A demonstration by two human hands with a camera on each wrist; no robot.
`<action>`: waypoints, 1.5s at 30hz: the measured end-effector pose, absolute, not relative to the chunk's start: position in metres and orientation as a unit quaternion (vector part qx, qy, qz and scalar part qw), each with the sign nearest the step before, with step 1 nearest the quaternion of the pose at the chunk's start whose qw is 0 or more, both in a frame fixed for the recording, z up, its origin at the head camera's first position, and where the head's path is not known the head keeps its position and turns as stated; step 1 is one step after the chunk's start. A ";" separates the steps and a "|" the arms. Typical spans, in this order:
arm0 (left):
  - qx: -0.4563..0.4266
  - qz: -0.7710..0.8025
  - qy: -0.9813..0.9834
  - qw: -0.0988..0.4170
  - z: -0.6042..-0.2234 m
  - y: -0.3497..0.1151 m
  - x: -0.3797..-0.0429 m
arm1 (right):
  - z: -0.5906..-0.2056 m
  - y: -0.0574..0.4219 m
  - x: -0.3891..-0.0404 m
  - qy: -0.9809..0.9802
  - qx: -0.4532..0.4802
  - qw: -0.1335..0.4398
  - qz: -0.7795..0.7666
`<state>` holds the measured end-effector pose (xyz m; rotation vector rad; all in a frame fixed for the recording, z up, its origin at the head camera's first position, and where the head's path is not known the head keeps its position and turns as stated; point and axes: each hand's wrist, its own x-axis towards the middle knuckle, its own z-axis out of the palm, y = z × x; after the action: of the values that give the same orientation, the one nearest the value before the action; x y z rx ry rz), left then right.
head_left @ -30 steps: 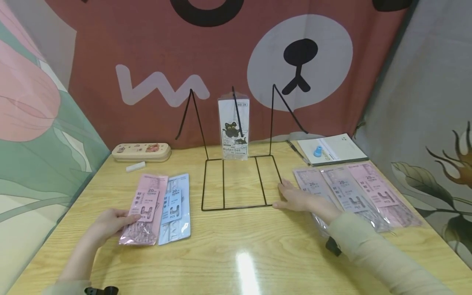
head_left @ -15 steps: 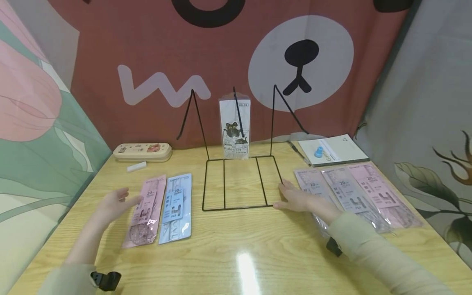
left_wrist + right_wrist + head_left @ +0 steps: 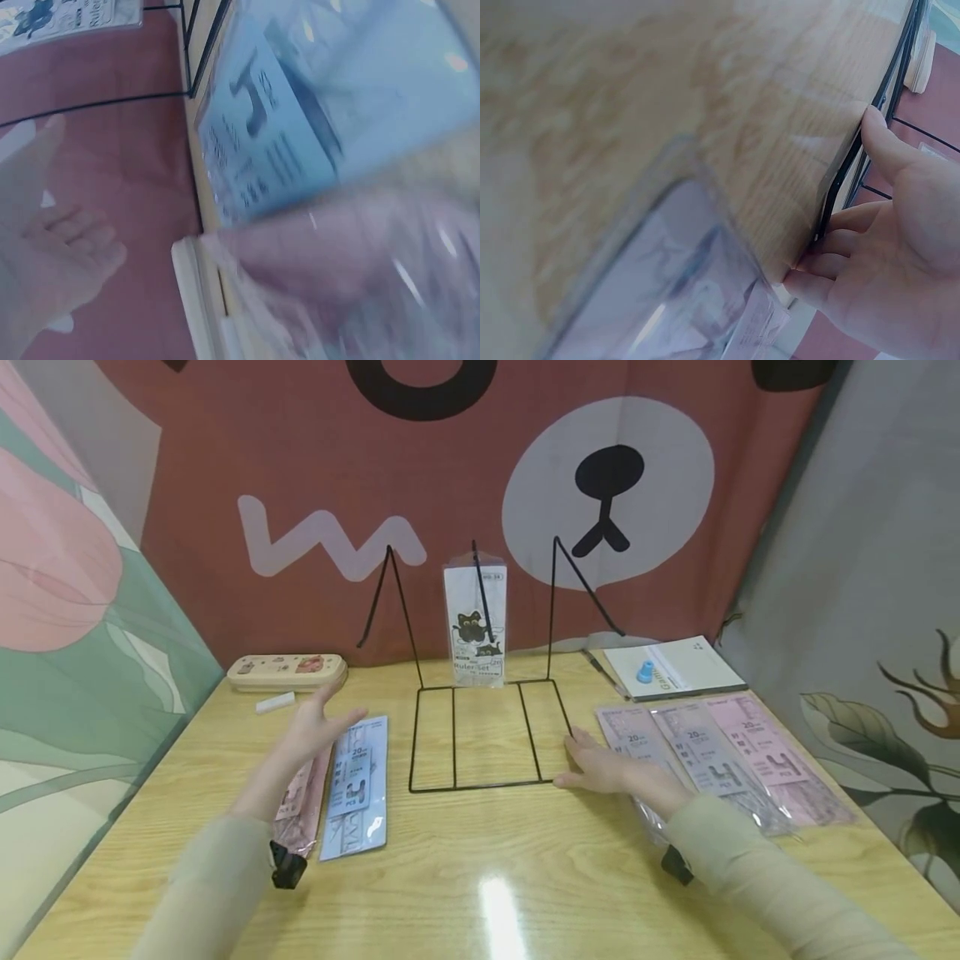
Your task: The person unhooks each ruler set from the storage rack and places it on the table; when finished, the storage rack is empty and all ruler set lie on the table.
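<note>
A black wire display rack [image 3: 495, 787] with upright hooked arms stands on the table. My right hand [image 3: 600, 766] grips its front right corner, the thumb at the front bar and the fingers at the side bar; the right wrist view shows that thumb [image 3: 889, 146] against the wire. My left hand [image 3: 315, 727] is raised with fingers spread, holding nothing. It is over a pink ruler-set packet [image 3: 300, 810], partly hidden beneath the hand and forearm. Beside this lies a blue ruler-set packet [image 3: 356, 793]. From the rack's middle arm hangs a white ruler-set packet [image 3: 476, 627] with cat drawings.
Three pinkish and greyish packets lie at the right, the nearest packet [image 3: 637, 735] partly under my right forearm. Behind them is a notebook [image 3: 693, 664] with a small blue object [image 3: 646, 672], beside a pen [image 3: 603, 671]. A pencil case [image 3: 287, 672] and white eraser [image 3: 275, 702] sit back left.
My left hand has let go of the pink packet, lifted, and moved forward and right toward the rack. My right hand stays at the rack's corner.
</note>
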<state>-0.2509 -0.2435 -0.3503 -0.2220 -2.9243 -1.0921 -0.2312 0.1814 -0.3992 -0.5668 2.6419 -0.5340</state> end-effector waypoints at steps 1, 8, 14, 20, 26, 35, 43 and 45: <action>-0.083 -0.353 -0.932 0.011 -0.351 -0.239 -0.256 | -0.399 0.181 -0.231 0.941 -0.203 0.192 -0.190; -0.116 -0.387 -0.915 0.014 -0.353 -0.208 -0.283 | -0.398 0.181 -0.231 0.940 -0.205 0.192 -0.192; -0.129 -0.411 -0.902 0.018 -0.352 -0.178 -0.302 | -0.398 0.181 -0.231 0.940 -0.203 0.197 -0.193; -0.135 -0.439 -0.888 0.003 -0.352 -0.148 -0.312 | -0.398 0.181 -0.230 0.940 -0.201 0.197 -0.195; -0.119 -0.511 -0.851 -0.009 -0.354 -0.116 -0.317 | -0.398 0.181 -0.230 0.942 -0.196 0.196 -0.191; -0.094 -0.572 -0.815 0.001 -0.357 -0.087 -0.320 | -0.399 0.178 -0.231 0.942 -0.203 0.194 -0.186; -0.107 -0.542 -0.834 -0.009 -0.368 -0.075 -0.318 | -0.399 0.181 -0.231 0.943 -0.198 0.191 -0.185; -0.108 -0.547 -0.830 -0.006 -0.369 -0.073 -0.316 | -0.398 0.182 -0.230 0.943 -0.198 0.192 -0.188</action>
<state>-0.3155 -0.0728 -0.3691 -0.3411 -2.6174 -1.7258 -0.2305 0.1819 -0.3985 -0.5564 2.6472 -0.5278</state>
